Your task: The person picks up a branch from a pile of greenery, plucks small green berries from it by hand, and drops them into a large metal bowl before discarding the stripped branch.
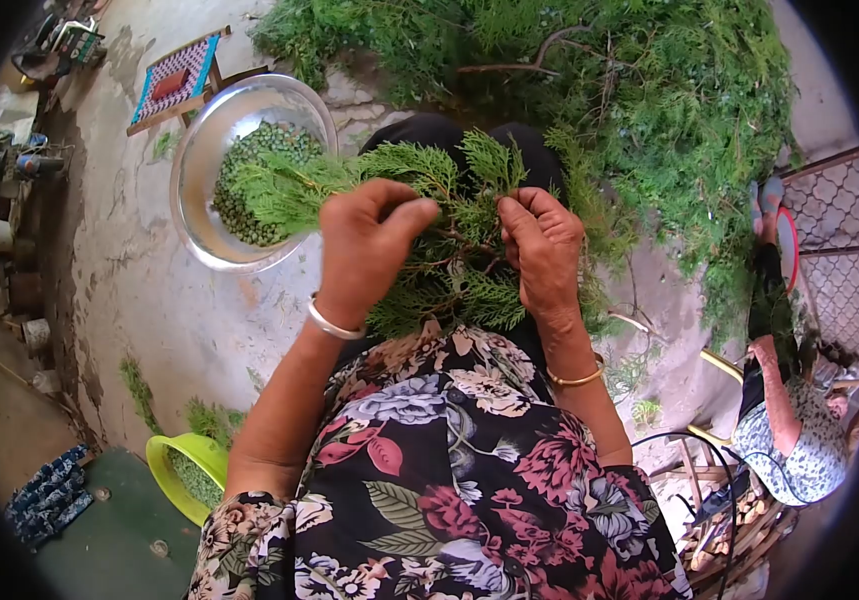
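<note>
A leafy evergreen branch [449,215], cypress-like with flat green sprays, lies across my lap and reaches left over the basin's rim. My right hand [546,240] pinches a sprig of it between thumb and fingers. Over the branch's left part, my left hand [369,240] is curled with the thumb against the fingers; what it holds is hidden. To the left stands a wide metal basin [189,190] with many small round green cones [259,160] inside, partly covered by the sprays.
A big heap of cut branches [669,130] covers the floor ahead and right. A woven stool [174,82] stands beyond the basin. Near my left elbow is a yellow-green bowl [164,465] holding small green bits. Another person [789,440] sits at the right, beside a wooden frame.
</note>
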Action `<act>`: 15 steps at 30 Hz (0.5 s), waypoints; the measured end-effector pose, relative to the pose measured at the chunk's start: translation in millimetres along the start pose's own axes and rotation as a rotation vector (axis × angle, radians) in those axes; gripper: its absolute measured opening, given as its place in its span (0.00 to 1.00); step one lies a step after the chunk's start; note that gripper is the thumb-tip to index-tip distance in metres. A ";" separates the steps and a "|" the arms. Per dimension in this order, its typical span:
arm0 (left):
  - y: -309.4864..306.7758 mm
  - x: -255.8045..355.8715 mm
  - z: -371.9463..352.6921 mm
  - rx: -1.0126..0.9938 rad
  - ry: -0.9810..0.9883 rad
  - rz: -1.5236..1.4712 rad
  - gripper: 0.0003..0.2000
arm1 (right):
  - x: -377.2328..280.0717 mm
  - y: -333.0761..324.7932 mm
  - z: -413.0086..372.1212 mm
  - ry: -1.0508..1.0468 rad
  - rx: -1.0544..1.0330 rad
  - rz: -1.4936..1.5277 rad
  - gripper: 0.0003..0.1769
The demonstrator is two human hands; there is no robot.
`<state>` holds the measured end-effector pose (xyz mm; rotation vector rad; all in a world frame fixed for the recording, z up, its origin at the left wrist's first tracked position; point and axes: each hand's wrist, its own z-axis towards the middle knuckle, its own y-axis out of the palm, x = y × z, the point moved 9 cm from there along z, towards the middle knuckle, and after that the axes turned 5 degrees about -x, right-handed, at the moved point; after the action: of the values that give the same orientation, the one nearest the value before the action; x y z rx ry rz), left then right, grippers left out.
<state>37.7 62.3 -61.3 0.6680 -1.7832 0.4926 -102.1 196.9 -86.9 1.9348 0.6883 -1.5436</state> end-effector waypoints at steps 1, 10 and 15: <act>5.7 9.9 -0.6 0.065 0.206 0.510 0.09 | 0.1 0.0 0.1 0.003 0.001 0.001 0.08; 11.5 19.1 0.8 0.017 0.321 0.530 0.08 | 1.3 -4.3 -1.2 0.005 0.027 -0.016 0.09; -14.0 -0.1 5.8 -0.110 0.035 -0.633 0.10 | 2.1 -3.1 1.4 -0.012 0.022 -0.021 0.09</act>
<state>42.7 48.1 -63.1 1.0801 -1.4483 -0.0244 -104.9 198.2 -89.5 1.9392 0.6913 -1.5806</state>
